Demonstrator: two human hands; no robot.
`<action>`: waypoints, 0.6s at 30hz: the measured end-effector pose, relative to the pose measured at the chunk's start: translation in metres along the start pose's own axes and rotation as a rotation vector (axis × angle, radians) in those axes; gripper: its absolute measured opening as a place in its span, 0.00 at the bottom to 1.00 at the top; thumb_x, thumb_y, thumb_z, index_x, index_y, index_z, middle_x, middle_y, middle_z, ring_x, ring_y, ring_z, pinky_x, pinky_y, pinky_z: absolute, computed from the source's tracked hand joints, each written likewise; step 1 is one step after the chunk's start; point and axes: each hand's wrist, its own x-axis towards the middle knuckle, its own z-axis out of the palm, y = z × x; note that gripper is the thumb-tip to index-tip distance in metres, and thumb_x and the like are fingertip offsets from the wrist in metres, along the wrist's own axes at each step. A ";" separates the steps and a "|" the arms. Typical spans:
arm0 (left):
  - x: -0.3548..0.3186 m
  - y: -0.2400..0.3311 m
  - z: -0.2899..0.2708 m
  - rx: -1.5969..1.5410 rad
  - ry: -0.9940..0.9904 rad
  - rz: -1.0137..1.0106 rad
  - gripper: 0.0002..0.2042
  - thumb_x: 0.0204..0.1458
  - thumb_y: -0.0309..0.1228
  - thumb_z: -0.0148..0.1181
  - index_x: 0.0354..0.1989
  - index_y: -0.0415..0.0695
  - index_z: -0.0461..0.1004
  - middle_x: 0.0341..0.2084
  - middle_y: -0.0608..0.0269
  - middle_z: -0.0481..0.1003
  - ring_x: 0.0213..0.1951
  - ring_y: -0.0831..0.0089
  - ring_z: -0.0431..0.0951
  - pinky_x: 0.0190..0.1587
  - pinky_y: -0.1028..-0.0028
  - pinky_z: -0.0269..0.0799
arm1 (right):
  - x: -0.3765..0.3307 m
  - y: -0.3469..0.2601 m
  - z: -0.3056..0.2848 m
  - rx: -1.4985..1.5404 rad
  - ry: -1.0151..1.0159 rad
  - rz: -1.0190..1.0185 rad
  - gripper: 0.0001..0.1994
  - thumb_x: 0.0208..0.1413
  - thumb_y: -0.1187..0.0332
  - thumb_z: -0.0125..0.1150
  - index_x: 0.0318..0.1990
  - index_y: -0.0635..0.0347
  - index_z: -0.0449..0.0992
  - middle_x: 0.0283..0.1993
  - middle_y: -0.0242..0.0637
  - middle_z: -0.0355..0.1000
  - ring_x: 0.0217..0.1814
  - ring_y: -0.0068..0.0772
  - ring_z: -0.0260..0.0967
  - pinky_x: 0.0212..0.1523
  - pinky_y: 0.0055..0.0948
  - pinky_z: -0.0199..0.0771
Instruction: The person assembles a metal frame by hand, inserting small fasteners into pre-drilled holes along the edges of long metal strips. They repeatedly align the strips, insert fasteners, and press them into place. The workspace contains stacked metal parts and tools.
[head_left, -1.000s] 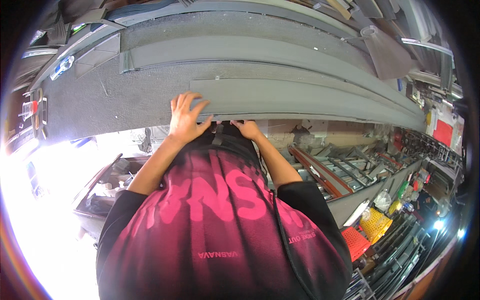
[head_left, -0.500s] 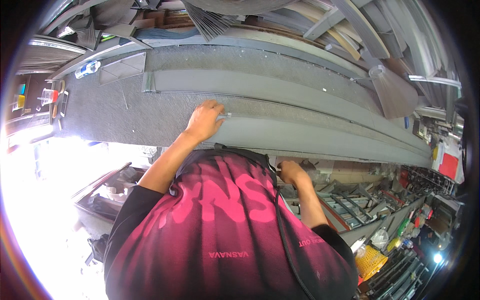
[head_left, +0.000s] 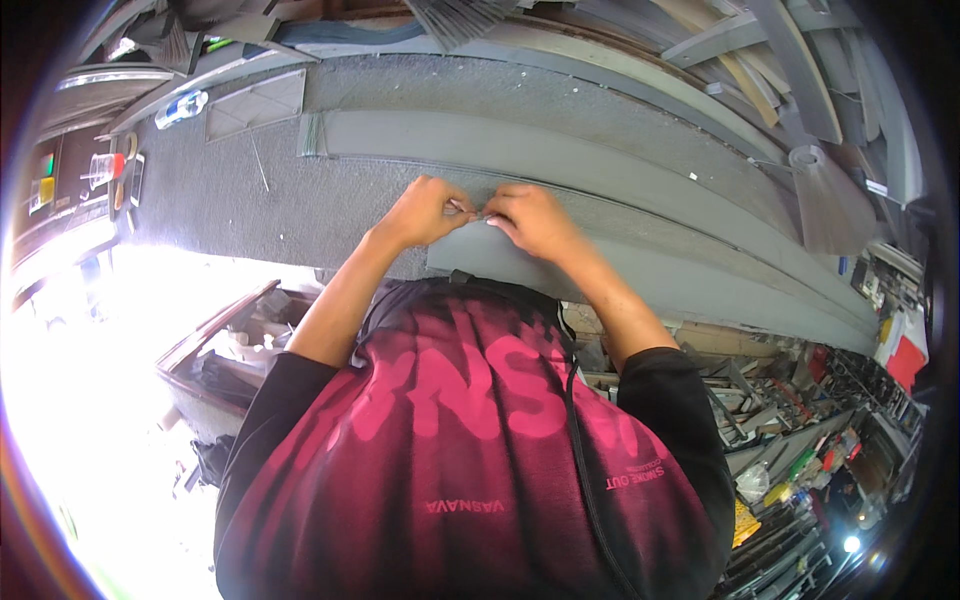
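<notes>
My left hand (head_left: 428, 212) and my right hand (head_left: 532, 222) meet over the bench, fingertips almost touching, near the left end of a long grey sheet (head_left: 610, 272). Both hands are closed in a pinch at the sheet's far edge. Whatever is between the fingers is too small to make out. Behind them lies a second long grey strip (head_left: 500, 145), with a pleated bundle of thin grey mesh (head_left: 313, 135) at its left end.
Along the bench's left part lie a clear bottle (head_left: 182, 109), a flat rectangular frame (head_left: 255, 105) and a red-lidded plastic cup (head_left: 104, 169). A rolled grey sheet (head_left: 832, 200) stands at the far right. Metal offcuts (head_left: 765, 405) fill a low rack near right.
My right hand has come up from beside my waist to meet the left hand at the sheet's edge. My left hand has shifted slightly and its fingers now pinch.
</notes>
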 end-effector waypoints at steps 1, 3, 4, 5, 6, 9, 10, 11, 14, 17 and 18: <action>0.000 -0.002 0.000 -0.026 -0.031 -0.034 0.10 0.59 0.36 0.74 0.45 0.45 0.92 0.41 0.46 0.89 0.48 0.50 0.91 0.55 0.57 0.85 | 0.000 0.004 -0.001 0.068 -0.001 0.012 0.07 0.61 0.70 0.73 0.45 0.58 0.88 0.45 0.41 0.84 0.50 0.53 0.82 0.54 0.50 0.82; 0.001 -0.003 -0.002 -0.063 -0.047 -0.014 0.10 0.59 0.37 0.75 0.44 0.45 0.92 0.40 0.47 0.89 0.47 0.51 0.91 0.54 0.58 0.85 | 0.001 0.009 -0.002 0.299 -0.018 0.155 0.04 0.62 0.72 0.74 0.42 0.60 0.88 0.40 0.41 0.85 0.44 0.44 0.84 0.51 0.43 0.82; 0.002 -0.004 -0.004 -0.082 -0.062 -0.020 0.10 0.59 0.37 0.75 0.44 0.45 0.92 0.39 0.47 0.89 0.46 0.51 0.91 0.54 0.58 0.85 | 0.001 0.011 -0.002 0.402 -0.060 0.235 0.04 0.62 0.72 0.75 0.42 0.60 0.88 0.39 0.39 0.85 0.43 0.39 0.83 0.50 0.41 0.81; 0.002 -0.004 -0.006 -0.078 -0.067 -0.013 0.10 0.59 0.37 0.75 0.44 0.45 0.92 0.39 0.47 0.89 0.46 0.52 0.91 0.54 0.58 0.85 | 0.004 0.014 -0.002 0.523 -0.090 0.280 0.05 0.62 0.72 0.76 0.42 0.60 0.88 0.38 0.38 0.85 0.41 0.35 0.82 0.49 0.39 0.81; 0.003 -0.004 -0.008 -0.076 -0.078 -0.015 0.10 0.59 0.37 0.76 0.44 0.45 0.92 0.39 0.48 0.89 0.46 0.52 0.91 0.54 0.59 0.85 | 0.007 0.016 -0.002 0.618 -0.137 0.380 0.05 0.62 0.72 0.77 0.42 0.61 0.88 0.38 0.36 0.85 0.40 0.31 0.81 0.48 0.37 0.81; 0.003 -0.004 -0.011 -0.102 -0.120 -0.039 0.10 0.58 0.36 0.77 0.43 0.45 0.92 0.38 0.49 0.90 0.45 0.55 0.92 0.53 0.60 0.85 | 0.011 0.021 -0.008 0.642 -0.185 0.267 0.06 0.63 0.72 0.78 0.42 0.63 0.88 0.37 0.32 0.84 0.40 0.24 0.78 0.46 0.34 0.79; 0.004 -0.005 -0.011 -0.115 -0.135 -0.048 0.10 0.58 0.36 0.77 0.43 0.45 0.92 0.38 0.50 0.90 0.45 0.56 0.92 0.53 0.60 0.85 | 0.013 0.022 -0.008 0.639 -0.195 0.257 0.06 0.62 0.72 0.78 0.43 0.63 0.88 0.37 0.33 0.85 0.40 0.24 0.78 0.45 0.33 0.79; 0.004 -0.007 -0.011 -0.130 -0.131 -0.035 0.10 0.57 0.36 0.78 0.43 0.45 0.92 0.38 0.50 0.90 0.45 0.56 0.92 0.53 0.60 0.85 | 0.015 0.023 -0.008 0.624 -0.202 0.256 0.06 0.62 0.72 0.77 0.43 0.63 0.88 0.37 0.33 0.85 0.40 0.25 0.79 0.45 0.32 0.79; 0.004 -0.009 -0.008 -0.156 -0.117 -0.011 0.10 0.55 0.35 0.79 0.42 0.45 0.92 0.37 0.51 0.90 0.44 0.57 0.92 0.53 0.61 0.85 | 0.021 0.024 -0.005 0.689 -0.194 0.406 0.06 0.62 0.73 0.77 0.44 0.64 0.88 0.37 0.34 0.85 0.40 0.25 0.80 0.44 0.32 0.79; 0.002 -0.008 -0.007 -0.150 -0.081 -0.031 0.09 0.54 0.33 0.81 0.41 0.46 0.92 0.36 0.52 0.90 0.43 0.57 0.91 0.53 0.61 0.85 | 0.022 0.026 0.000 0.751 -0.179 0.525 0.09 0.60 0.72 0.78 0.45 0.64 0.88 0.38 0.35 0.86 0.40 0.26 0.80 0.42 0.31 0.79; 0.001 -0.007 -0.007 -0.154 -0.069 -0.040 0.09 0.54 0.33 0.81 0.41 0.46 0.92 0.36 0.53 0.90 0.43 0.57 0.91 0.53 0.61 0.85 | 0.021 0.026 0.001 0.762 -0.175 0.549 0.09 0.60 0.72 0.78 0.46 0.64 0.88 0.38 0.35 0.86 0.39 0.26 0.81 0.42 0.31 0.80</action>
